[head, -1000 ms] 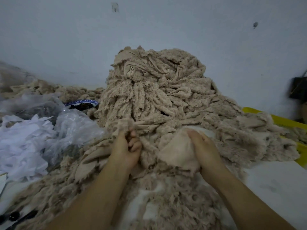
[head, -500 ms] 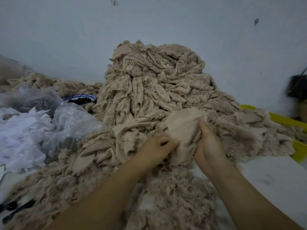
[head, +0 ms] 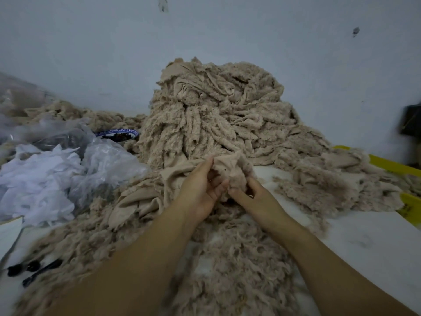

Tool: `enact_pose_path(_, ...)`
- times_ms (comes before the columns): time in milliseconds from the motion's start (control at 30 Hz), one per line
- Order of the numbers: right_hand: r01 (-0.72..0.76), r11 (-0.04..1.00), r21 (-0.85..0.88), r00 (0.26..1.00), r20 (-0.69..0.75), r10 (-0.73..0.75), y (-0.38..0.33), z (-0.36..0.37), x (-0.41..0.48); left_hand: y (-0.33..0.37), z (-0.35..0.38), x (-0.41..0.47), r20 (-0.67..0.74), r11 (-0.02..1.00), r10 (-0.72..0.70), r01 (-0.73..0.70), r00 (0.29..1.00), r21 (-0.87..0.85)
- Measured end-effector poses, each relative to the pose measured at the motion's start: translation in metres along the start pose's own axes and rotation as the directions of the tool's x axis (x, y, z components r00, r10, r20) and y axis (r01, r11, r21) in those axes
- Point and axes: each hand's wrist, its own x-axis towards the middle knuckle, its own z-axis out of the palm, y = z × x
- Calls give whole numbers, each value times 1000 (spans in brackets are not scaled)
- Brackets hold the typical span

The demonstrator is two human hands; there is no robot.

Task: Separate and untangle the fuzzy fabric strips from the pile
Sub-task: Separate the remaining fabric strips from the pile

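Teasing one fuzzy strip point(head: 235, 171) from the pile point(head: 216, 119), we clutch it bunched in left hand point(head: 200, 195) and right hand point(head: 256, 200); next, probably, we draw it clear.

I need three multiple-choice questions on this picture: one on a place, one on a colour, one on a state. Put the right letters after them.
1. Where is the blue-rimmed bowl? A) left of the fabric pile B) on top of the pile C) on a shelf
2. What colour is the bin at the right edge? A) red B) yellow C) green
3. What do the left grip and right grip do? A) rest flat, apart B) both hold one fuzzy fabric piece C) hold nothing
Answers: 1 A, it sits by the pile's left foot; 2 B, its rim is bright yellow; 3 B, fingers of both curl on the same piece.
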Motion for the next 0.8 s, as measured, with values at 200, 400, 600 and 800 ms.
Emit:
enact_pose_path(200, -11, 1000, 3, 984, -179, 11, 10, -5, 5, -16, -12, 5, -34, 984, 71, -75, 997, -159)
enact_pose_path(400, -33, 995, 92, 987, -152, 47, 10, -6, 7, -35, -10, -1, 277, 865, 103, -223, 955, 450)
enact_pose_path(600, -67, 990, 123, 995, -68, 76, 8, -6, 7, -35, -12, 0, 169, 770, 197, -259, 966, 583)
enact_pose_path(800, 16, 976, -216, 1000, 18, -12, 15, -5, 7, -20, -11, 1, 37, 987, 107, -111, 994, 118)
